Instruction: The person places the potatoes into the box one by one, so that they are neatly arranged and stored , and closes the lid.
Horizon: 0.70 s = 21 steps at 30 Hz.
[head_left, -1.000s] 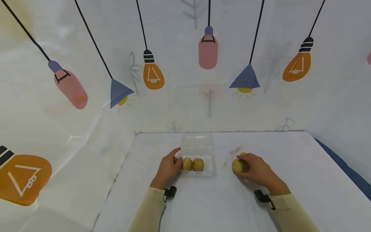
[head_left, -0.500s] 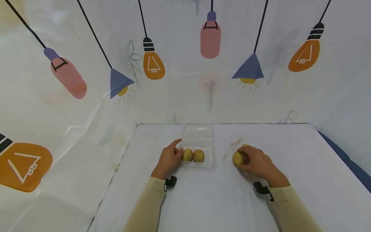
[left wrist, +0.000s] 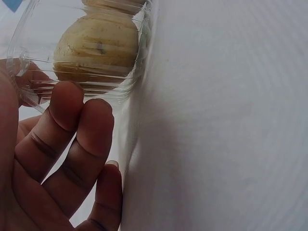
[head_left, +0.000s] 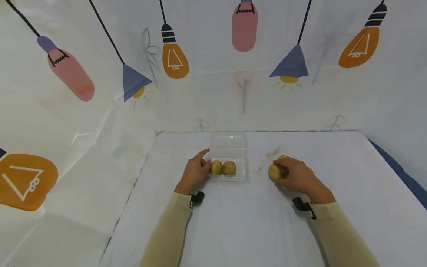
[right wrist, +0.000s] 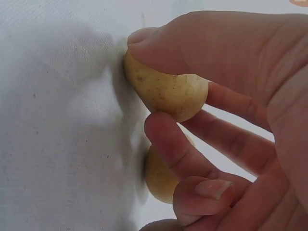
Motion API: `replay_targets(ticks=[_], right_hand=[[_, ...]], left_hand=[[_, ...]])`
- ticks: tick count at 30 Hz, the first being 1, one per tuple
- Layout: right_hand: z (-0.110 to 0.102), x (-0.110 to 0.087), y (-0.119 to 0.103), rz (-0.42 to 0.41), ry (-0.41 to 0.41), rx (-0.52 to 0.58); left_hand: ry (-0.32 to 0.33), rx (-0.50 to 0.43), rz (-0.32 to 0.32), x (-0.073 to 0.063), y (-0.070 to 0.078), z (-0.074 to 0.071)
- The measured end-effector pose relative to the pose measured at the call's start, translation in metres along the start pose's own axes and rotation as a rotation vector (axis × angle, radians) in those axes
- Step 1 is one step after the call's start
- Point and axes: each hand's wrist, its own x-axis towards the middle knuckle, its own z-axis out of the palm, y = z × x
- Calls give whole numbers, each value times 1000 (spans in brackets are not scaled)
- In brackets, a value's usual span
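A clear plastic clamshell container [head_left: 238, 174] lies with its lid laid back, holding two potatoes [head_left: 229, 168] side by side. My left hand [head_left: 194, 171] is at its left side. In the left wrist view the fingertips [left wrist: 95, 120] touch the outer wall, and part of a digit shows through the plastic at the rim. To the right, my right hand [head_left: 298, 176] grips a potato [right wrist: 168, 94] between thumb and fingers, low over the white surface. Another potato [right wrist: 160, 175] sits just beyond it, partly hidden by the fingers. A sliver of a further round thing [right wrist: 162, 225] shows at the bottom edge.
The white-covered table [head_left: 240, 230] meets a pale sheet wall [head_left: 207, 100] printed with lamps at the back and left. Brownish dirt marks [head_left: 272, 152] lie between the container and the right hand. Dark blue cloth [head_left: 398, 168] shows past the right edge.
The head view has tilted down, so the table and hands sit higher in it. Both hands keep nearly the same place relative to the container and the potatoes.
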Motion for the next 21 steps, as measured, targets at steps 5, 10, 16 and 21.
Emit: replay_targets(ticks=[5,10,16,21], right_hand=[[-3,0,-3,-13,0,24],[-5,-3,-2,5,-10,25],[-4,-5,0,5,-3,39],[-2,-1,0,-9,-1,26]], left_hand=[[-2,-11,12,-1,2,-1],[-8,-1,9,-1,4,1],[-14,-1,27,0,4,0],[-7,11,2,-2,0,-1]])
